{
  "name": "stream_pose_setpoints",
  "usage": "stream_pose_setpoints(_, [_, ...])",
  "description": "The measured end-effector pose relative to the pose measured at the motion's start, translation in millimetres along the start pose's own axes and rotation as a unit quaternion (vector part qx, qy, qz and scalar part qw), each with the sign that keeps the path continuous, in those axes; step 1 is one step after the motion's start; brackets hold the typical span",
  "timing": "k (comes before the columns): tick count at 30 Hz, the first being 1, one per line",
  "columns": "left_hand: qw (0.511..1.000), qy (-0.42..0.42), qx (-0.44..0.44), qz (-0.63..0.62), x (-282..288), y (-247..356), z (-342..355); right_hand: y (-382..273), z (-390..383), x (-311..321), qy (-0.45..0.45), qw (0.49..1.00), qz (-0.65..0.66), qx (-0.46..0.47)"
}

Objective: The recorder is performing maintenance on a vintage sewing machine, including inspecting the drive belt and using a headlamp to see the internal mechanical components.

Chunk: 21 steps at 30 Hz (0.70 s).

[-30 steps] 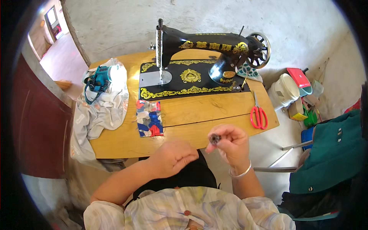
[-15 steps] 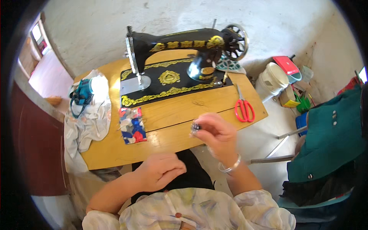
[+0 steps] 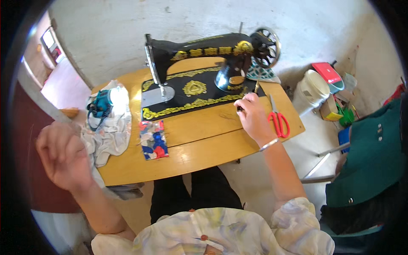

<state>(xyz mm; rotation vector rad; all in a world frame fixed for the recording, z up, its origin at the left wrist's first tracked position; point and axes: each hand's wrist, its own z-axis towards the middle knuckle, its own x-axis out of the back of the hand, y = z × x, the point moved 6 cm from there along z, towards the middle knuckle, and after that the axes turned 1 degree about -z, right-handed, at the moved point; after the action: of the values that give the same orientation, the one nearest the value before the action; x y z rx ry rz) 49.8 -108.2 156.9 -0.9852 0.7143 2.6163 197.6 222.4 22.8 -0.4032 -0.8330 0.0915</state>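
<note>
My right hand (image 3: pixel 253 119) reaches over the front right edge of the black sewing machine's bed (image 3: pixel 182 106). Its fingers pinch a small dark piece (image 3: pixel 239 109) the size of a bobbin, mostly covered by the fingertips. My left hand (image 3: pixel 63 155) is raised at the far left, beside the pale crumpled cloth (image 3: pixel 111 142). Its fingers are loosely curled and somewhat blurred, with nothing seen in them. Red-handled scissors (image 3: pixel 279 123) lie just right of my right hand. A patterned cloth piece in blue, red and grey (image 3: pixel 154 140) lies in front of the machine's needle end.
The machine stands on a yellow wooden table (image 3: pixel 199 155) against a wall. A teal strapped object (image 3: pixel 100 105) rests on the pale cloth. Right of the table are a white bucket (image 3: pixel 313 87), a red dustpan-like thing (image 3: pixel 326 73) and a chair draped with a green garment (image 3: pixel 369 148).
My right hand has moved forward and right from the table's front to the machine's bed, still pinching the small piece. My left hand has swung from my lap up to the far left.
</note>
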Motion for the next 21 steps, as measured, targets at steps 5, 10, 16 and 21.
stream_pose_setpoints(5, [0.876, 0.070, 0.261, 0.400, 49, -97, -33, -116, -3, -9, 0.037, 0.962, 0.135, 0.234])
stream_pose_setpoints(10, [0.835, 0.119, 0.450, 0.294, 57, -153, -78, -165, -6, -17, -0.080, 0.954, 0.199, 0.210])
stream_pose_setpoints(16, [0.709, 0.084, 0.172, 0.679, 104, -73, -49, -112, -34, 0, -0.066, 0.980, 0.157, 0.101])
stream_pose_setpoints(21, [0.478, -0.007, 0.071, 0.875, 147, -22, -11, -39, -110, 12, -0.137, 0.933, 0.295, -0.154])
